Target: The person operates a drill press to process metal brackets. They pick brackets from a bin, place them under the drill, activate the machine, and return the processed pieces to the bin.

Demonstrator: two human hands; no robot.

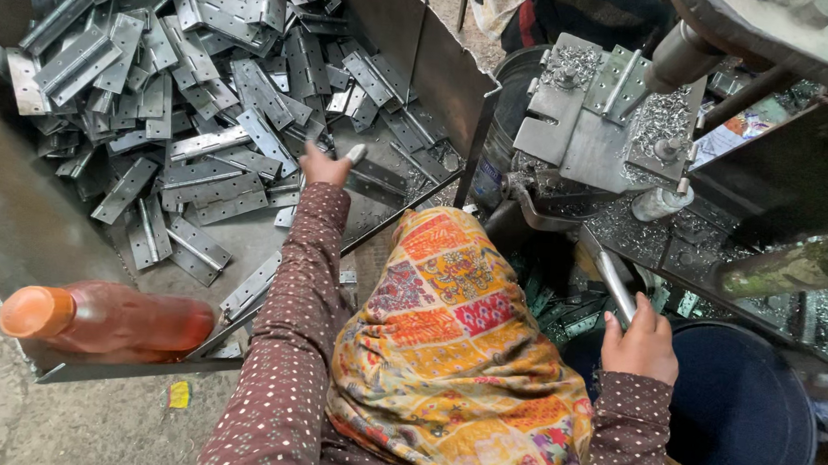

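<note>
Steel hinges (203, 76) heaped in metal bin (13, 208), swarf-strewn drill table (583, 137) beside.

The left hand (325, 165) reaches into a metal tray (13, 218) heaped with grey steel hinges (204, 66), its fingertips touching one hinge (379, 175) near the tray's right wall. The right hand (639, 347) is closed around a metal lever (612, 278) of a drill press (613, 111), whose plate is strewn with shavings. An orange-capped bottle (107, 319) lies at the tray's near edge. A dark bucket (743, 415) stands beside the right hand.
</note>
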